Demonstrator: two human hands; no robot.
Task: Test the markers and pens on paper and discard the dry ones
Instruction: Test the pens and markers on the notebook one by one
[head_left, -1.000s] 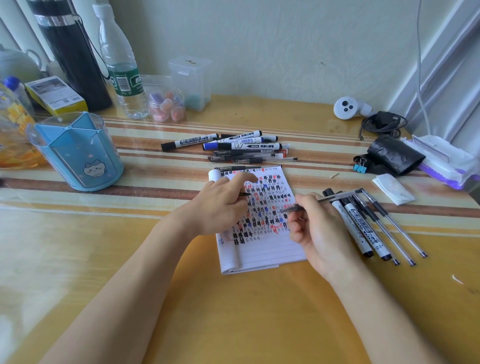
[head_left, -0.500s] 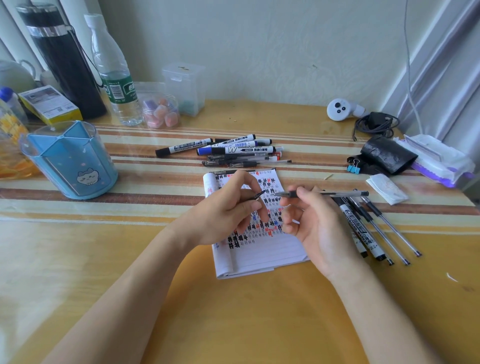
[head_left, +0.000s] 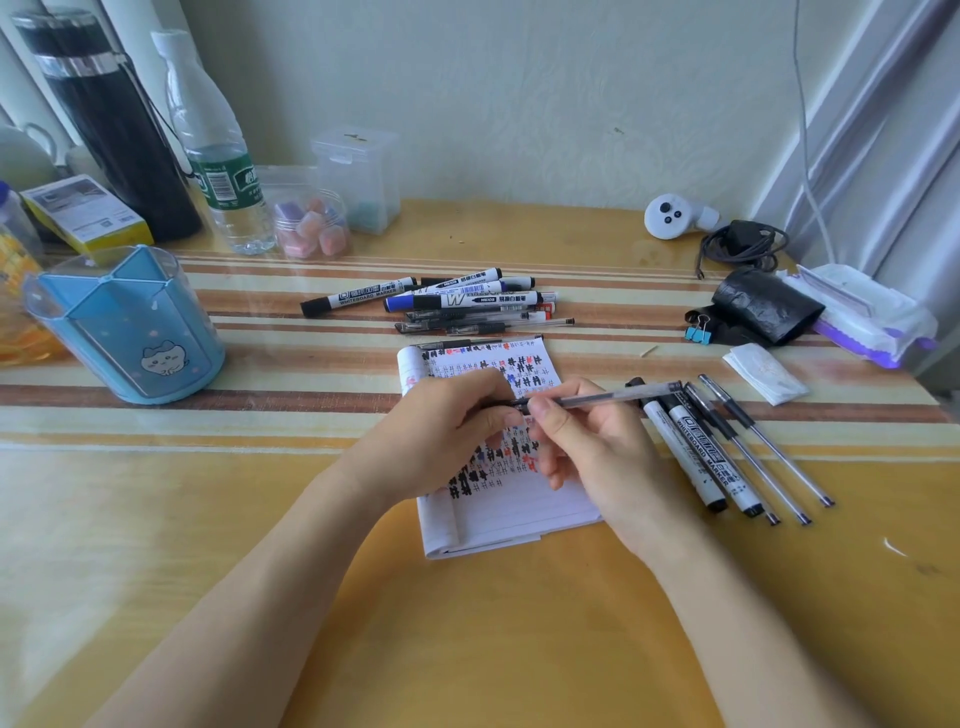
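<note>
Yellow desk (head_left: 467, 649) is bearing two markers (head_left: 696, 457) and three pens (head_left: 768, 441) at right, while left hand (head_left: 441, 436) and right hand (head_left: 597, 447) (fingertips meeting) are pinching one clear-barrelled pen (head_left: 597, 399) above the notepad (head_left: 519, 509).

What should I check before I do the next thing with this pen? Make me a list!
1. Right hand pinches the pen: ok.
2. Left hand holds the cap at the pen's tip: ok.
3. Cap pushed fully on: cannot tell.
4. Whether this pen writes or is dry: cannot tell.
5. Notebook has bare lines left at the bottom: ok.
6. Row of pens on the right lies side by side: ok.
</note>
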